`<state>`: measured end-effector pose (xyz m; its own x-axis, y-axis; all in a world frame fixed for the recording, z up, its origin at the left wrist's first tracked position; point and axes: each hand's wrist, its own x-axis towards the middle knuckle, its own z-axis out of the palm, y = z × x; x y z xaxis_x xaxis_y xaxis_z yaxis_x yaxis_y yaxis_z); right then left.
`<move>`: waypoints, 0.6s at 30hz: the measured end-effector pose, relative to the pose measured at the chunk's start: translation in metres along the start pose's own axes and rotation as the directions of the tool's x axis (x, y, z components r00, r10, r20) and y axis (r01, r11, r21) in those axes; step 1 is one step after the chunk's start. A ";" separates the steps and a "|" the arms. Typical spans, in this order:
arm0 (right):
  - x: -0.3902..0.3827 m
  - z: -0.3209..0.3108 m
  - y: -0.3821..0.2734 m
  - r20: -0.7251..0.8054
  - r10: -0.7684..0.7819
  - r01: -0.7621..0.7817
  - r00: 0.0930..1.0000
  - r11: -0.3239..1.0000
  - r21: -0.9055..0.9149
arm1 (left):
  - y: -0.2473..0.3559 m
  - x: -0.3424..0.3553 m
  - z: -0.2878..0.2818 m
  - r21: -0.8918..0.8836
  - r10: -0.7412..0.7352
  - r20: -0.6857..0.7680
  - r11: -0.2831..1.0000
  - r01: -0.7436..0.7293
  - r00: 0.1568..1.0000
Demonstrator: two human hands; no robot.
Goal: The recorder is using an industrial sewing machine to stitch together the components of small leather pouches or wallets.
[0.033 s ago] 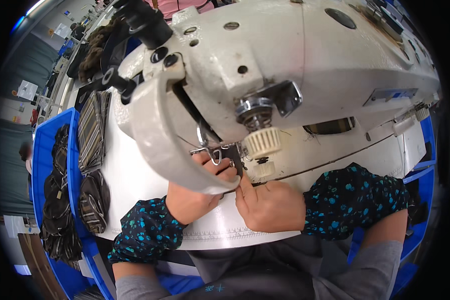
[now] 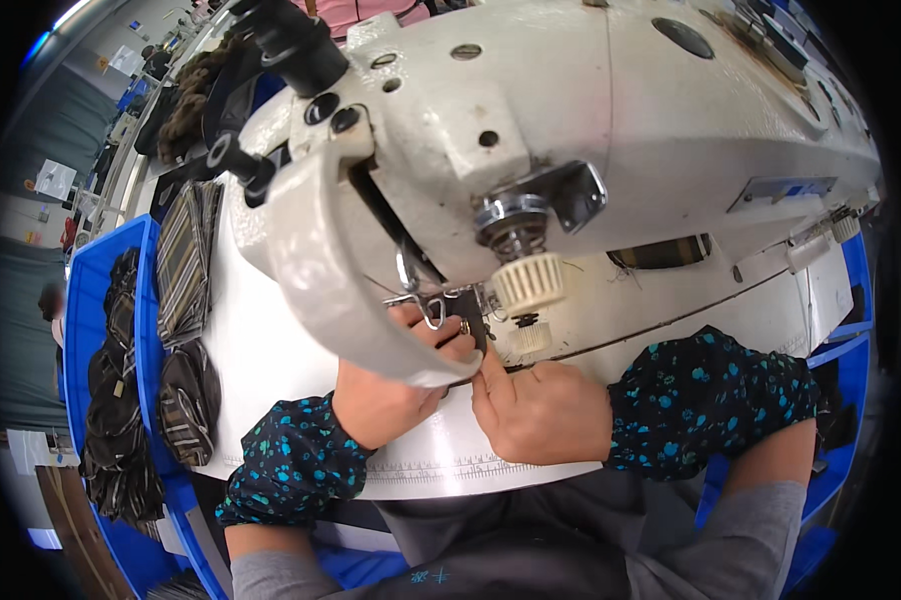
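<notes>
Left hand (image 2: 381, 405) is half-curled at the dark cloth (image 2: 478, 322), partly behind the white guard (image 2: 321, 270); can't tell if it's pinching. Cloth's under the sewing machine (image 2: 551, 100), probably light and floppy, so I'd hold its edges flat. Right hand (image 2: 546, 412) is loosely curled beside it, grip unclear.

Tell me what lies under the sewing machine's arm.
At its left end, dark fabric lies beneath the left hand; farther right, a striped fabric piece shows. The hand covers some of the dark fabric, and the machine's arm hides the striped piece's far side.
</notes>
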<state>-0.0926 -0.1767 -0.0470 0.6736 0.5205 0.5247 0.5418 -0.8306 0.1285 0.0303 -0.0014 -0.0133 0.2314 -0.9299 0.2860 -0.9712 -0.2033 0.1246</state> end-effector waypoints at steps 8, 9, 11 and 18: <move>0.001 -0.004 0.003 0.132 0.049 -0.042 0.990 0.997 -0.060 | -0.008 0.002 0.005 -0.008 0.001 -0.037 1.000 -0.002 0.999; 0.002 -0.003 0.005 0.133 0.045 -0.038 0.990 0.998 -0.059 | -0.010 0.004 0.005 -0.008 -0.002 -0.039 1.000 0.002 0.999; 0.006 -0.002 0.011 0.052 0.076 -0.073 0.996 0.996 -0.054 | -0.013 0.009 0.005 0.012 -0.041 -0.012 0.999 0.041 0.999; 0.009 0.006 0.017 -0.003 0.107 -0.107 0.994 0.993 -0.039 | -0.019 0.015 0.001 -0.055 -0.119 -0.070 0.992 0.115 0.990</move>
<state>-0.0742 -0.1855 -0.0453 0.7260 0.4279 0.5383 0.4467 -0.8886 0.1039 0.0526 -0.0120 -0.0127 0.3483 -0.8755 0.3350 -0.9335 -0.2917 0.2085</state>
